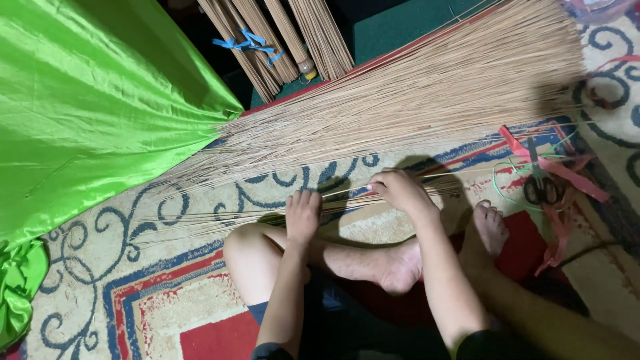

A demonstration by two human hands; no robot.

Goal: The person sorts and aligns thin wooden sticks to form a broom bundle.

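I sit cross-legged on a patterned carpet [167, 300]. A small bunch of thin palm-rib sticks [220, 217] lies across my knee. My left hand [302, 215] presses down on this bunch, fingers curled over it. My right hand [398, 189] pinches the same sticks a little further right, thumb and fingers closed on them. Behind both hands a big pile of long tan sticks [413, 100] fans across the floor from upper right to left.
Shiny green cloth [93, 113] covers the left side. Tied stick bundles with blue string [267, 47] lie at the top. Black-handled scissors [541, 187], red ribbon [567, 173] and green string lie at the right, near my bare feet [490, 227].
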